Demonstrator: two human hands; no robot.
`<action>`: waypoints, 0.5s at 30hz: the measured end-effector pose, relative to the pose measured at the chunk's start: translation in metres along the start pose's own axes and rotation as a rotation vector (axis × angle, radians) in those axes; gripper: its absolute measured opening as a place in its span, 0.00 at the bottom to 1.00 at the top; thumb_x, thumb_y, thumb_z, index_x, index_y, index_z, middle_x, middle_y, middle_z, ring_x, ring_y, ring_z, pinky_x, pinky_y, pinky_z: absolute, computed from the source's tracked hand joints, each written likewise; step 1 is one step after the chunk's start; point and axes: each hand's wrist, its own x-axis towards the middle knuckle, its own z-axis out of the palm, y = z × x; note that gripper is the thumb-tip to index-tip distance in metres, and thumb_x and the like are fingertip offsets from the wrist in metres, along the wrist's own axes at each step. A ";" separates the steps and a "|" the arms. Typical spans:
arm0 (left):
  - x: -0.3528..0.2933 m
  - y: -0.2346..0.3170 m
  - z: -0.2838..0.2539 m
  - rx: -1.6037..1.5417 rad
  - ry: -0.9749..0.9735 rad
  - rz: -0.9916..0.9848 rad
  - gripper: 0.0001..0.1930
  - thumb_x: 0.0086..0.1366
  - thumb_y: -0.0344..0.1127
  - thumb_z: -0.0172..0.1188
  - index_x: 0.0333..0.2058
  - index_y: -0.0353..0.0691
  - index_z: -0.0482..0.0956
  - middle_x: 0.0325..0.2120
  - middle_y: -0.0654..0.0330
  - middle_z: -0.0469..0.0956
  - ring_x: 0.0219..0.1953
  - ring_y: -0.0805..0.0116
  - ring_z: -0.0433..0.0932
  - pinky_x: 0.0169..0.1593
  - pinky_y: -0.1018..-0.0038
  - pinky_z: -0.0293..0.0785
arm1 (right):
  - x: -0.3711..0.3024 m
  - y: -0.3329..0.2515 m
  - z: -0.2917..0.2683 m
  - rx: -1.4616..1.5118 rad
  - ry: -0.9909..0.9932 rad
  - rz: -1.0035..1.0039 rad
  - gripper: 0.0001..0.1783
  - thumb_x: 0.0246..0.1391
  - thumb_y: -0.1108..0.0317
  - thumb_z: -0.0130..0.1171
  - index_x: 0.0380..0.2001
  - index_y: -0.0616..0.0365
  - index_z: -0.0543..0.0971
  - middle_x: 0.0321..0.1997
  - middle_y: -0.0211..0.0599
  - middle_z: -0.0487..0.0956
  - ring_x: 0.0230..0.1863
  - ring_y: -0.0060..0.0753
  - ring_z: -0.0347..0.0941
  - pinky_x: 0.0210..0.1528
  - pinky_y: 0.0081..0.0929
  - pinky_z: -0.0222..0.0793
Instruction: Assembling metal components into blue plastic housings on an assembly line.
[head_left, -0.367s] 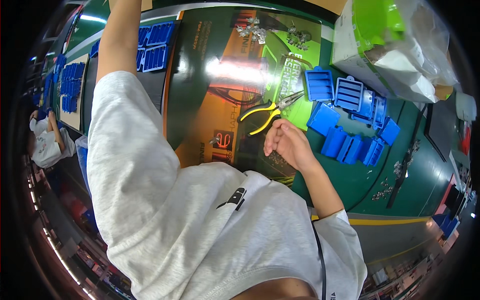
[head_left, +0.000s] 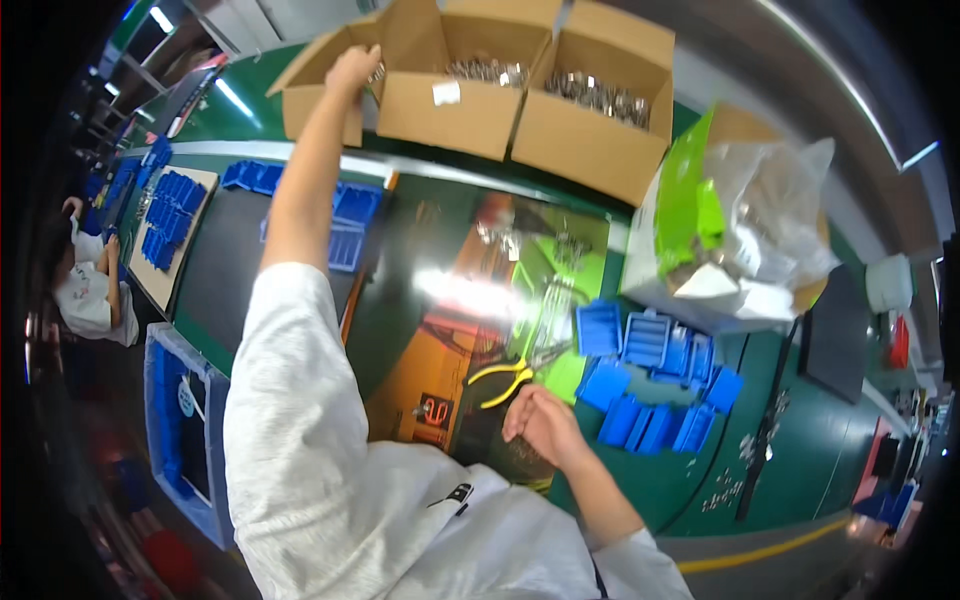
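Take the pliers (head_left: pixel 525 374) with yellow-and-black handles as your landmark: they lie on the printed sheet (head_left: pixel 385 345) that covers part of the green surface (head_left: pixel 815 440), between your two hands but far closer to the right one. Your right hand (head_left: pixel 547 425) sits just on the near side of the pliers, its fingers curled loosely inward; you cannot tell from this view whether it touches a handle or has anything in the palm. Your left hand (head_left: pixel 354 68) is well apart from the pliers, far beyond them to the left, at the opening of the leftmost cardboard box (head_left: pixel 303 108). Its fingers are bunched together, with a shiny metal piece (head_left: pixel 376 73) at the fingertips, though whether they pinch it cannot be told. Beyond the pliers stand the middle box (head_left: pixel 455 122) and the right-hand box (head_left: pixel 590 155), each holding a heap of small metal parts (head_left: pixel 600 97). More small loose pieces (head_left: pixel 497 238) lie on the sheet between the pliers and those boxes. Blue trays (head_left: pixel 648 340) cluster right of the pliers, with a green-and-white carton (head_left: pixel 682 215) behind them.
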 end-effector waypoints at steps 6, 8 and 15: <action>-0.072 0.034 -0.067 -1.206 -0.087 0.068 0.15 0.62 0.43 0.47 0.23 0.37 0.70 0.15 0.66 0.65 0.21 0.79 0.65 0.25 0.78 0.61 | -0.007 -0.001 0.012 -0.027 0.064 -0.010 0.12 0.64 0.61 0.39 0.40 0.55 0.69 0.27 0.42 0.72 0.30 0.38 0.70 0.35 0.36 0.68; -0.119 0.050 -0.081 -1.092 0.012 0.215 0.12 0.62 0.38 0.48 0.23 0.37 0.69 0.18 0.62 0.69 0.23 0.72 0.70 0.27 0.74 0.65 | -0.004 -0.003 0.011 -0.029 0.067 -0.010 0.12 0.64 0.60 0.39 0.40 0.55 0.68 0.26 0.41 0.72 0.29 0.38 0.70 0.34 0.35 0.68; -0.307 0.069 -0.029 -0.385 -0.246 0.449 0.17 0.61 0.44 0.49 0.33 0.33 0.73 0.28 0.42 0.76 0.35 0.40 0.75 0.39 0.57 0.71 | 0.002 -0.008 0.006 -0.017 0.016 -0.026 0.12 0.65 0.63 0.37 0.42 0.56 0.67 0.29 0.42 0.72 0.31 0.35 0.71 0.37 0.34 0.70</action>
